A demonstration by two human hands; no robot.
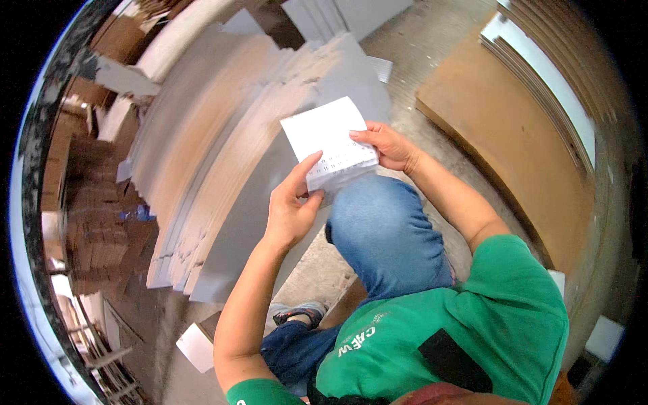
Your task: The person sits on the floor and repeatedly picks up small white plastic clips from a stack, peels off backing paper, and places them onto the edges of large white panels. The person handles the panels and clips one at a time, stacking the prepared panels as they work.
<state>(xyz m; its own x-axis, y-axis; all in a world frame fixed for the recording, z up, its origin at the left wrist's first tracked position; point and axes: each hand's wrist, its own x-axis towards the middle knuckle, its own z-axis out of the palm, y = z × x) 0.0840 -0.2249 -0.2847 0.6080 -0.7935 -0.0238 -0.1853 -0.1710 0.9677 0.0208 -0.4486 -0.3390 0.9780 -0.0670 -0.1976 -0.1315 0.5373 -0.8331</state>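
A white sheet (324,135) with rows of small dark marks along its lower part is held up above my bent knee. My right hand (390,147) grips its right edge, thumb on the face and fingers behind. At the lower left corner, my left hand (291,209) has its index finger on the face and its thumb by the bottom edge. The rest of its fingers are partly hidden. Below the sheet, a lower flap looks creased or doubled. Just beyond both hands leans a large stack of grey-faced boards (250,223), their pale edges showing.
To the right lies a broad brown board (499,128), with more layered sheets (540,81) on it. Brown cardboard piles (98,229) stand at the far left. A small white piece (196,347) is on the floor at lower left. Grey panels (344,17) stand at the back.
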